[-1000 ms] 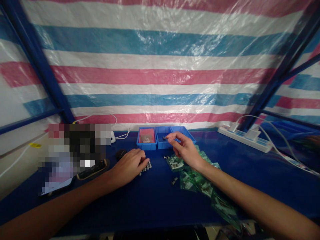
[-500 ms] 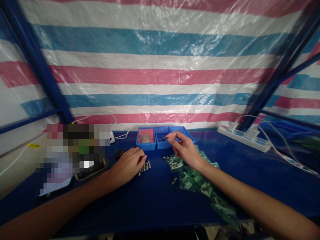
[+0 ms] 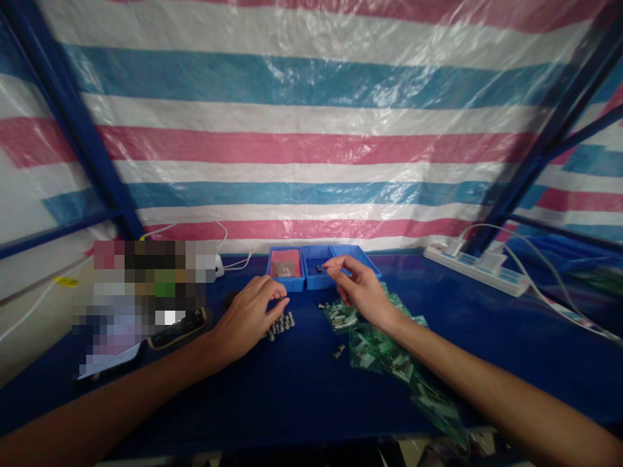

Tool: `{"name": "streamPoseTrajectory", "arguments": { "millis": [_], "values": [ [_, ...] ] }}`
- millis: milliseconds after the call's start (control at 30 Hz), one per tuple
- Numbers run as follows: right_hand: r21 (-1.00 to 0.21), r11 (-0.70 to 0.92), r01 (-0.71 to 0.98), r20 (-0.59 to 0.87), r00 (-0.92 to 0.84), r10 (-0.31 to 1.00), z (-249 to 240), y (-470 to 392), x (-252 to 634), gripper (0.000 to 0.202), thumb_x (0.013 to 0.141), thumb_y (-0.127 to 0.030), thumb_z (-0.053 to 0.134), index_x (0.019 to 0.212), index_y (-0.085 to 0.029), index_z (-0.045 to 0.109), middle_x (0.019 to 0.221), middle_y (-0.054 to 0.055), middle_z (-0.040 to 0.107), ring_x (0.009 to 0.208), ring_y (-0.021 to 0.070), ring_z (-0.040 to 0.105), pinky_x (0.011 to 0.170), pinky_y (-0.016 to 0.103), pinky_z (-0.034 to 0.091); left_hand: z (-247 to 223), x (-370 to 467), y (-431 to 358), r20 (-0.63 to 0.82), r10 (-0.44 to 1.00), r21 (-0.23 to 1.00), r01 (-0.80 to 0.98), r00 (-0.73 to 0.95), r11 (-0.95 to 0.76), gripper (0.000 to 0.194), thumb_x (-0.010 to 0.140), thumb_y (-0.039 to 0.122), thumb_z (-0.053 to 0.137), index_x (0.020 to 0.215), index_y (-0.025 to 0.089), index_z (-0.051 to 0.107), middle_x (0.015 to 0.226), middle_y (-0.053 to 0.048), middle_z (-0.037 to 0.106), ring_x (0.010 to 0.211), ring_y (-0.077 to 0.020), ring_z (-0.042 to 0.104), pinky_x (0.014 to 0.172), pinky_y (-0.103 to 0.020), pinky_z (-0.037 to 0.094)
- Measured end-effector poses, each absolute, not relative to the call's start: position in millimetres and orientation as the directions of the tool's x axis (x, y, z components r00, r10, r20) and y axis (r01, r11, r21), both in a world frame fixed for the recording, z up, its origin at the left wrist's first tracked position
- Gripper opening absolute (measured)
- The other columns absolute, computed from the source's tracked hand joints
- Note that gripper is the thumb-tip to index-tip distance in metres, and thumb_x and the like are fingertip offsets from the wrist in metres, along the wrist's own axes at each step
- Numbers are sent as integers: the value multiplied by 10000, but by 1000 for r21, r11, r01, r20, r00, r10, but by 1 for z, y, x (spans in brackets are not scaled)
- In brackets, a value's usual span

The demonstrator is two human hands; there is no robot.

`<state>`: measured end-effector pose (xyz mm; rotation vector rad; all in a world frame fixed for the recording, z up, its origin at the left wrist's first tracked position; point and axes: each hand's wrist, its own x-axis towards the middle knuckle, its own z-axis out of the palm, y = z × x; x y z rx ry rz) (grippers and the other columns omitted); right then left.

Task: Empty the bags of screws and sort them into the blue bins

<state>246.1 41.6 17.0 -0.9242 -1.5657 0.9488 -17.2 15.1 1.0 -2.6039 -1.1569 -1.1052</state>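
My left hand hovers over a cluster of short metal screws standing on the table. Its thumb and index finger pinch something small and dark, too small to name. Over the front of the right blue tray, my right hand has its thumb and fingertips drawn together. Whatever they hold, if anything, is too small to make out. Small dark pieces lie in that tray beside the fingertips. Under and beside my right wrist are green-tinted plastic bags with metal parts inside.
A second blue tray holds a pink liner and a clear bag of small parts. Loose screws lie near the green bags. To the right is a white power strip with plugs and cables; to the left, a dark phone-like object.
My left hand has lifted slightly from the screws, and a small dark piece now shows between its thumb and index finger. My right hand has hardly moved.
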Motion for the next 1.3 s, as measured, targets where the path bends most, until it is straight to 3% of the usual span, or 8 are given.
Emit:
{"name": "streamPoseTrajectory", "arguments": {
  "millis": [300,400,500,633,867,1100,1300],
  "values": [
    [-920,385,70,370,-166,914,18,40,246,308,951,-508,709,1052,-217,693,701,-40,568,438,80,430,384,240,337,-1,-21,17,503,667,137,711,550,-690,125,1100,268,537,1087,194,636,990,-34,691,943,-222,654,844,-341,494],
    [-931,365,-5,360,-181,915,19,40,246,296,951,-486,716,1071,-216,695,832,-15,631,458,65,447,387,228,326,-2,-21,18,496,658,87,721,567,-688,190,1116,279,495,1072,189,656,1004,-45,693,964,-229,643,876,-352,493],
    [-957,272,-103,288,-206,935,19,40,246,301,946,-480,727,1069,-208,699,826,-15,637,468,57,423,397,210,307,-2,-20,19,455,693,71,753,559,-654,233,1113,276,494,1023,183,688,992,-53,688,962,-240,634,877,-365,484],
    [-966,189,-178,224,-205,953,19,41,248,302,912,-465,761,1041,-198,709,759,-32,603,471,55,389,405,197,270,-2,-20,21,357,764,110,788,537,-605,264,1099,264,507,952,182,710,958,-60,696,947,-247,636,863,-366,466],
    [-972,171,-162,202,-199,959,22,39,247,278,923,-444,740,1047,-197,709,740,-34,595,472,61,381,408,204,254,-3,-23,26,276,836,294,787,474,-543,210,1056,243,548,890,195,668,910,-39,703,897,-226,656,795,-329,433],
    [-977,165,-133,189,-195,962,22,39,248,257,942,-426,711,1060,-198,705,737,-32,596,470,63,387,413,209,261,-4,-23,26,274,853,341,784,445,-519,116,1030,252,582,943,216,651,819,2,681,805,-204,647,715,-304,401],
    [-978,176,-116,196,-195,961,21,39,248,253,935,-424,709,1047,-198,703,732,-33,601,464,65,388,414,216,270,-5,-21,23,294,831,316,772,473,-551,280,1071,397,546,880,209,629,840,-14,661,854,-219,626,757,-329,416]
  ]
}}
